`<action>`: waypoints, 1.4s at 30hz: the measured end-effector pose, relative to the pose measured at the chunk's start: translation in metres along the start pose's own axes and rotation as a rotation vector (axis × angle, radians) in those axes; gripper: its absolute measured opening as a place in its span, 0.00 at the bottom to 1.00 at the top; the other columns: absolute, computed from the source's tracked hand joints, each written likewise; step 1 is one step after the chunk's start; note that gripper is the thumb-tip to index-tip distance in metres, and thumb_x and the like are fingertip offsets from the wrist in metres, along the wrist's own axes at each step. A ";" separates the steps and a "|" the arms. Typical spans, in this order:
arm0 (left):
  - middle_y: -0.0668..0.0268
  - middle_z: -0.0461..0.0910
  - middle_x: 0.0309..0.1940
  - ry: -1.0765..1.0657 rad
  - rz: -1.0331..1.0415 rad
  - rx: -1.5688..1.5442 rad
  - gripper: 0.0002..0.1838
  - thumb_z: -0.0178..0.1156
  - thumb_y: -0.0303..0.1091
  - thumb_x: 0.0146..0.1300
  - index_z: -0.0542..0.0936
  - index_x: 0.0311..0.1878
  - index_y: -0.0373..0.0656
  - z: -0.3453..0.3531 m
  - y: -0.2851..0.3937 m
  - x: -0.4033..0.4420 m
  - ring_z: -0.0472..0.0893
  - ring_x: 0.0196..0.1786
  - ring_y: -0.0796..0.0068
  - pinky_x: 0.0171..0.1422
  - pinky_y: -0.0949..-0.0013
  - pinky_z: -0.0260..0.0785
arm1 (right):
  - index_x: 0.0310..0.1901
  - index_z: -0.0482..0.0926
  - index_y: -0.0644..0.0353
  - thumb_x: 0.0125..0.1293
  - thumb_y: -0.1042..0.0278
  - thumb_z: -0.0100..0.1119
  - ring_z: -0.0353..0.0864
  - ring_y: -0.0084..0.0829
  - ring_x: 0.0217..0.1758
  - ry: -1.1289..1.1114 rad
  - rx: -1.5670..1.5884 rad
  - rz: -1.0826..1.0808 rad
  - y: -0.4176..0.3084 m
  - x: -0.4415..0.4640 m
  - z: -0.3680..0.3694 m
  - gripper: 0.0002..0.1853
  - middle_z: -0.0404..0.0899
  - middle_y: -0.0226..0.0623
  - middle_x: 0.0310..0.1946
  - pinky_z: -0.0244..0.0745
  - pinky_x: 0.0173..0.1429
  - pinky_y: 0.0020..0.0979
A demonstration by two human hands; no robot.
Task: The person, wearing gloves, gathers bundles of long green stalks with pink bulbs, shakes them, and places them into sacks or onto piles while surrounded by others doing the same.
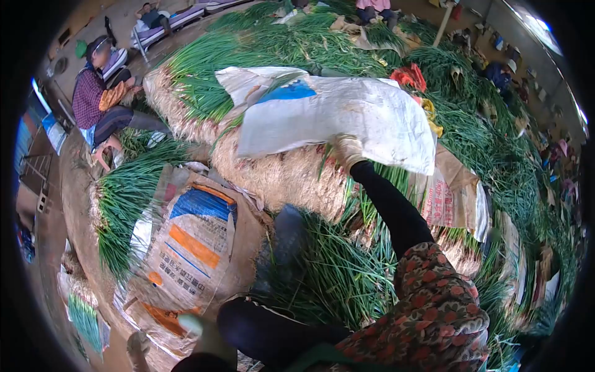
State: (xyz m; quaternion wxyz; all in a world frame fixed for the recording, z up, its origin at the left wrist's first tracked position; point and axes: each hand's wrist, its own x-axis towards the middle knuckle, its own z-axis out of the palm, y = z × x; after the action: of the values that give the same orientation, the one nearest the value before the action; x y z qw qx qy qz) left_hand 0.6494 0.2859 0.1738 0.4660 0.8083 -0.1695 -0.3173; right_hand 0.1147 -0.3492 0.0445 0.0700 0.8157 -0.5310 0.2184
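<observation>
My right hand [349, 150], in a pale work glove under a black sleeve, grips the near edge of a large white woven sack [372, 115]. That sack is spread out flat and partly raised over bundles of green onions [211, 62], whose pale root ends [285, 177] face me. Low in the view, what looks like my left hand [214, 342] in a pale glove is blurred. Its fingers cannot be made out clearly. Nearby lies a printed sack [192, 242] with blue and orange patches. Loose green onions [334, 273] lie in front of my knees.
At the left a person in a checked shirt [93, 93] sits beside the onion pile. Another printed sack [443, 198] lies to the right, with red plastic [409, 77] and yellow plastic [432, 118] behind it. More people sit farther back, and someone reclines on a lounger [180, 22].
</observation>
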 end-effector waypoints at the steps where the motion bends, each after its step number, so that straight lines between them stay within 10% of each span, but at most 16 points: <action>1: 0.57 0.78 0.44 -0.007 0.028 -0.299 0.22 0.52 0.38 0.64 0.69 0.55 0.30 0.033 0.027 -0.011 0.78 0.47 0.63 0.53 0.62 0.70 | 0.36 0.79 0.54 0.62 0.66 0.50 0.81 0.40 0.33 0.059 0.117 -0.016 -0.016 -0.009 -0.022 0.08 0.80 0.41 0.26 0.74 0.40 0.38; 3: 0.54 0.62 0.64 -0.338 -0.044 -0.406 0.39 0.45 0.66 0.62 0.61 0.66 0.45 0.044 -0.001 0.041 0.64 0.65 0.57 0.59 0.50 0.64 | 0.36 0.78 0.56 0.62 0.68 0.52 0.79 0.39 0.32 0.119 0.710 -0.070 -0.061 -0.034 -0.065 0.06 0.80 0.41 0.27 0.75 0.37 0.35; 5: 0.50 0.57 0.67 -0.472 -0.183 -0.529 0.47 0.48 0.69 0.57 0.52 0.70 0.44 0.141 0.076 0.018 0.59 0.68 0.53 0.65 0.47 0.58 | 0.38 0.78 0.57 0.62 0.69 0.52 0.79 0.37 0.30 -0.094 0.788 -0.117 -0.110 -0.051 -0.110 0.06 0.79 0.40 0.27 0.75 0.34 0.34; 7: 0.46 0.54 0.67 -0.700 -0.282 -0.704 0.52 0.48 0.71 0.56 0.45 0.72 0.44 0.210 0.109 0.027 0.56 0.70 0.53 0.65 0.43 0.56 | 0.42 0.78 0.56 0.63 0.68 0.52 0.79 0.35 0.29 0.332 0.552 -0.390 -0.132 -0.081 -0.090 0.08 0.79 0.39 0.30 0.74 0.33 0.35; 9: 0.54 0.56 0.68 -0.943 -0.290 -0.828 0.47 0.47 0.71 0.57 0.52 0.70 0.45 0.266 0.123 0.053 0.58 0.70 0.61 0.67 0.42 0.52 | 0.49 0.75 0.54 0.64 0.63 0.51 0.79 0.37 0.30 -0.176 -0.178 -0.433 -0.170 -0.107 -0.146 0.13 0.79 0.38 0.31 0.74 0.34 0.37; 13: 0.58 0.73 0.55 -0.972 -0.304 -0.690 0.33 0.50 0.59 0.62 0.68 0.60 0.42 0.356 0.142 0.108 0.73 0.57 0.67 0.62 0.55 0.64 | 0.45 0.74 0.59 0.60 0.63 0.54 0.79 0.44 0.34 -0.322 0.397 -0.485 -0.172 -0.137 -0.201 0.13 0.78 0.41 0.30 0.75 0.39 0.40; 15: 0.59 0.77 0.48 -0.729 1.078 0.501 0.20 0.53 0.43 0.63 0.74 0.52 0.39 0.381 0.106 0.136 0.76 0.52 0.63 0.57 0.63 0.68 | 0.48 0.72 0.61 0.58 0.62 0.56 0.79 0.45 0.32 -0.311 0.334 -0.478 -0.160 -0.149 -0.216 0.18 0.78 0.42 0.29 0.74 0.38 0.41; 19: 0.55 0.79 0.38 -0.447 1.142 0.229 0.14 0.57 0.24 0.55 0.75 0.46 0.32 0.413 0.089 0.177 0.79 0.44 0.64 0.50 0.68 0.70 | 0.54 0.69 0.61 0.58 0.59 0.57 0.80 0.43 0.33 -0.432 -0.390 -0.218 -0.098 -0.177 -0.215 0.24 0.79 0.44 0.31 0.73 0.37 0.44; 21: 0.50 0.79 0.28 -0.252 0.970 0.380 0.09 0.56 0.23 0.50 0.77 0.35 0.31 0.374 0.168 0.148 0.81 0.35 0.58 0.41 0.63 0.71 | 0.49 0.76 0.57 0.59 0.55 0.55 0.81 0.40 0.30 -0.284 -0.430 -0.078 -0.019 -0.201 -0.167 0.20 0.80 0.44 0.27 0.72 0.35 0.44; 22: 0.60 0.77 0.28 -0.009 0.999 0.563 0.08 0.58 0.28 0.52 0.75 0.35 0.34 0.354 0.170 0.189 0.76 0.31 0.74 0.34 0.67 0.68 | 0.44 0.78 0.55 0.60 0.54 0.54 0.81 0.40 0.28 -0.246 -0.244 -0.033 0.002 -0.201 -0.149 0.17 0.80 0.43 0.25 0.72 0.36 0.43; 23: 0.43 0.76 0.21 0.099 1.071 0.404 0.14 0.65 0.33 0.41 0.76 0.24 0.31 0.323 0.195 0.184 0.79 0.29 0.48 0.34 0.58 0.70 | 0.39 0.81 0.53 0.61 0.53 0.53 0.80 0.40 0.26 -0.205 -0.057 0.008 0.011 -0.192 -0.138 0.15 0.80 0.42 0.23 0.72 0.36 0.42; 25: 0.51 0.81 0.31 0.111 1.057 0.279 0.18 0.66 0.35 0.48 0.76 0.36 0.28 0.248 0.215 0.156 0.80 0.34 0.64 0.39 0.65 0.71 | 0.32 0.81 0.54 0.62 0.60 0.51 0.78 0.43 0.23 -0.118 -0.035 -0.089 -0.073 -0.145 -0.191 0.11 0.78 0.41 0.19 0.72 0.37 0.40; 29: 0.56 0.80 0.43 0.235 0.999 0.131 0.21 0.61 0.27 0.55 0.73 0.51 0.27 0.126 0.113 0.170 0.78 0.43 0.71 0.48 0.70 0.71 | 0.36 0.79 0.56 0.58 0.71 0.50 0.79 0.41 0.33 -0.124 -0.009 -0.326 -0.177 -0.093 -0.133 0.08 0.79 0.43 0.28 0.72 0.38 0.41; 34: 0.45 0.68 0.57 0.392 0.359 0.388 0.30 0.55 0.17 0.51 0.60 0.60 0.22 0.022 -0.138 0.160 0.69 0.61 0.63 0.68 0.65 0.58 | 0.41 0.80 0.56 0.53 0.69 0.56 0.80 0.45 0.40 -0.340 0.134 -0.381 -0.286 -0.071 -0.079 0.12 0.81 0.44 0.36 0.74 0.43 0.43; 40: 0.47 0.77 0.48 0.593 0.307 0.216 0.28 0.63 0.31 0.51 0.69 0.54 0.25 0.012 -0.294 0.152 0.77 0.46 0.64 0.56 0.66 0.68 | 0.40 0.81 0.55 0.40 0.70 0.62 0.80 0.45 0.45 -0.710 0.168 -0.556 -0.309 -0.098 0.073 0.19 0.79 0.45 0.42 0.76 0.45 0.41; 42: 0.50 0.77 0.47 0.588 0.359 0.355 0.27 0.60 0.37 0.55 0.69 0.54 0.26 0.020 -0.314 0.129 0.78 0.47 0.62 0.56 0.64 0.69 | 0.47 0.78 0.55 0.50 0.68 0.55 0.78 0.44 0.49 -0.824 0.108 -0.497 -0.291 -0.100 0.045 0.19 0.77 0.47 0.46 0.75 0.49 0.39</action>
State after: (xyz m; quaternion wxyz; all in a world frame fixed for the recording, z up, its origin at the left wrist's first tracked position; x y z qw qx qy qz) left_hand 0.7253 0.3589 -0.1492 0.3955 0.8905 -0.2195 0.0489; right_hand 0.3544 -0.1575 -0.0042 -0.1387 0.9390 -0.2914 -0.1188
